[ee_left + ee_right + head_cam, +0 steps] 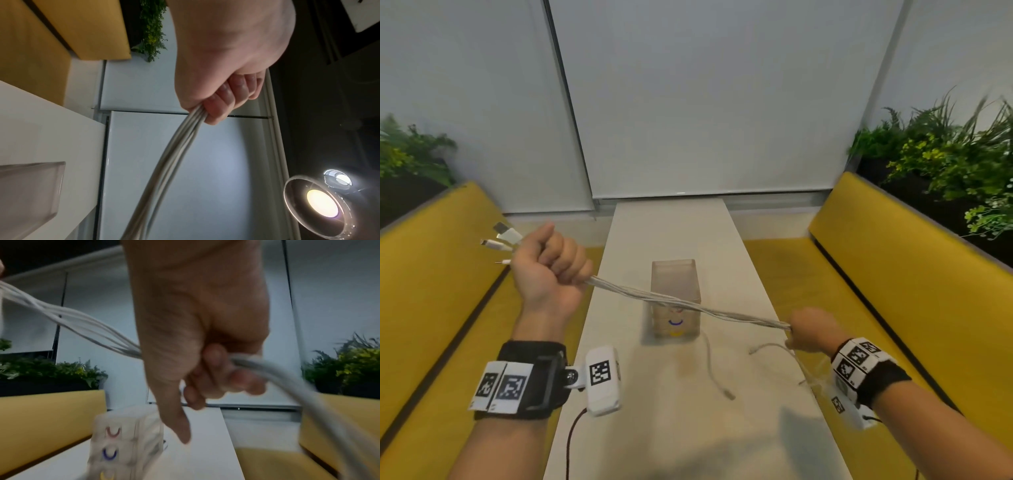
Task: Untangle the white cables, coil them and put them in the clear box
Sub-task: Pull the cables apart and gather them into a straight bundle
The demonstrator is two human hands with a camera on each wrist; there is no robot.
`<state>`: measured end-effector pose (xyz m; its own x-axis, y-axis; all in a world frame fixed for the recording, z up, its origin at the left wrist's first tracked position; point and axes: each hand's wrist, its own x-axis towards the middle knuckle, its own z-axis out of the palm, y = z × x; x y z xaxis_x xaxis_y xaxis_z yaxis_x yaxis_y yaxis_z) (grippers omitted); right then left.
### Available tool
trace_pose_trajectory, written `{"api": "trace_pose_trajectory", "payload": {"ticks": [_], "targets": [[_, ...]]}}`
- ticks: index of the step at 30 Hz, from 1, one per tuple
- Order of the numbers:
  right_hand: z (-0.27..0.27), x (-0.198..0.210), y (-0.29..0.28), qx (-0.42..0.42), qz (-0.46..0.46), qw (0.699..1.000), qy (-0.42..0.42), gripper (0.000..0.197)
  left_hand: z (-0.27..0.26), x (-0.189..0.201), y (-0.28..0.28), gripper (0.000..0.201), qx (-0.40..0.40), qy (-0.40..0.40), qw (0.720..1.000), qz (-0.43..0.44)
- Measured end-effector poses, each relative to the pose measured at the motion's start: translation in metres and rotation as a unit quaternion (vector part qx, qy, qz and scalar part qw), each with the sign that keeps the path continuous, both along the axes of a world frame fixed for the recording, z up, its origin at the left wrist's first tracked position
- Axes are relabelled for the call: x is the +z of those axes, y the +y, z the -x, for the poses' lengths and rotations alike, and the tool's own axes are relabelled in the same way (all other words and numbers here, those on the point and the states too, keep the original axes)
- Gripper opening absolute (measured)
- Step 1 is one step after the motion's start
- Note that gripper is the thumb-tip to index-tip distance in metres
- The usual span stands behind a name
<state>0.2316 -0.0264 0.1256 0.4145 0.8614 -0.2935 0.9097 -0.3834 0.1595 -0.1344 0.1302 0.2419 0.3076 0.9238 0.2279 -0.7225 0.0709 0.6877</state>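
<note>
Several white cables run as one bundle, stretched in the air between my two hands. My left hand is raised at the left and grips the bundle in a fist, with several plugs sticking out past it. The wrist view shows its fingers curled round the cables. My right hand, lower at the right, grips the bundle's other part; its fingers curl round the cables. Loose cable ends trail down onto the table. The clear box stands upright mid-table, behind the bundle.
The narrow white table runs away from me between two yellow benches. Planters with green plants stand behind both benches. White blinds close off the far end.
</note>
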Motion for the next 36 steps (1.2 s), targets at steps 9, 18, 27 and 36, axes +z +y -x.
{"api": "trace_pose_trajectory", "payload": {"ticks": [9,18,27,36], "targets": [[0.04,0.048,0.013,0.075,-0.001,0.953,0.294,0.145,-0.036,-0.012,-0.02,0.054,-0.079,0.043,0.996,0.0],[0.172,0.042,0.038,0.158,-0.193,0.675,0.695,0.037,-0.071,-0.003,-0.049,0.042,-0.245,0.014,0.969,-0.032],[0.144,0.033,0.048,0.109,0.021,0.704,0.701,0.03,-0.042,0.014,-0.074,0.064,-0.549,0.098,0.811,-0.179],[0.112,0.089,0.071,0.147,0.121,0.808,0.558,0.025,-0.056,-0.044,-0.097,0.061,-0.454,0.596,0.636,-0.187]]}}
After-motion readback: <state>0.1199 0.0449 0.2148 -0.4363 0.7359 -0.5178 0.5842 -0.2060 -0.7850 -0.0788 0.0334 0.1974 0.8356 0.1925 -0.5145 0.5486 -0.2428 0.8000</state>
